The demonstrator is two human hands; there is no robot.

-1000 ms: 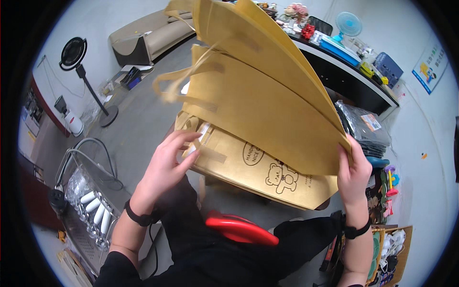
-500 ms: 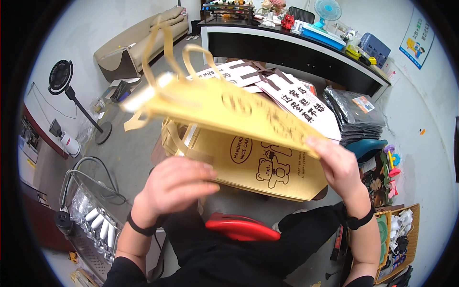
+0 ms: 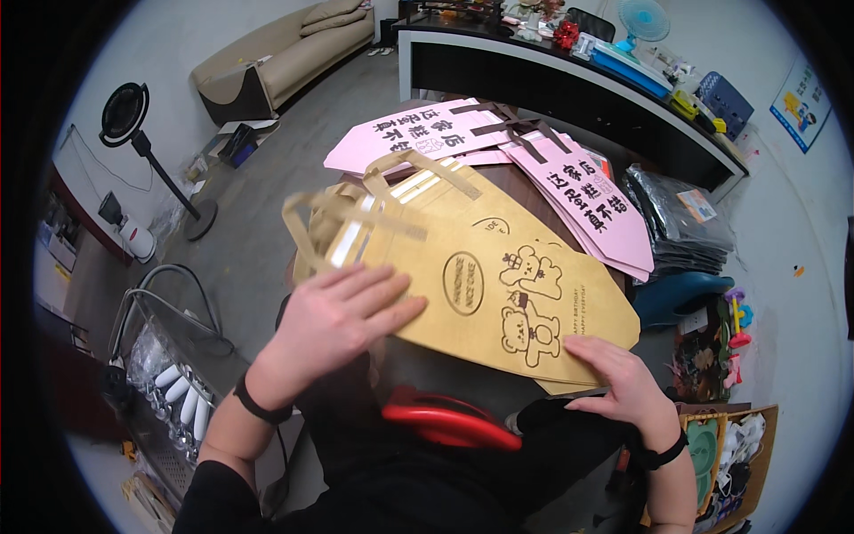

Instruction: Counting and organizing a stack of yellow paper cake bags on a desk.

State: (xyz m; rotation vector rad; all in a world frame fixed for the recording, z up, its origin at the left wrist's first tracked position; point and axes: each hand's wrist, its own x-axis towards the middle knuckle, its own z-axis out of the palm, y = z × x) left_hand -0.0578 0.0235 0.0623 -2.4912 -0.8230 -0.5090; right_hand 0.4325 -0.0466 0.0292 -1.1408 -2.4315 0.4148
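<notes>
The hands lie flat and spread, clamped on nothing: the left hand (image 3: 334, 316) presses palm-down on the near left part of the top kraft paper gift bag (image 3: 498, 294), fingers splayed, while the right hand (image 3: 618, 378) rests open on that bag's folded bottom corner. The bag lies flat on a stack of like bags (image 3: 418, 191) on the counter (image 3: 525, 187), its paper handles (image 3: 356, 218) reaching out past the left hand (two bear drawings and an oval stamp show between the hands). Beyond the stack, further from both hands, pink paper bags (image 3: 569, 191) with dark handles fan out. Off to the right of the right hand sits a pile of dark plastic-wrapped packs (image 3: 680, 222). By my reading the step in hand is laying and smoothing this bag onto the pile; the next move would call for squaring its edges with the bags beneath while lifting both palms away cleanly.
</notes>
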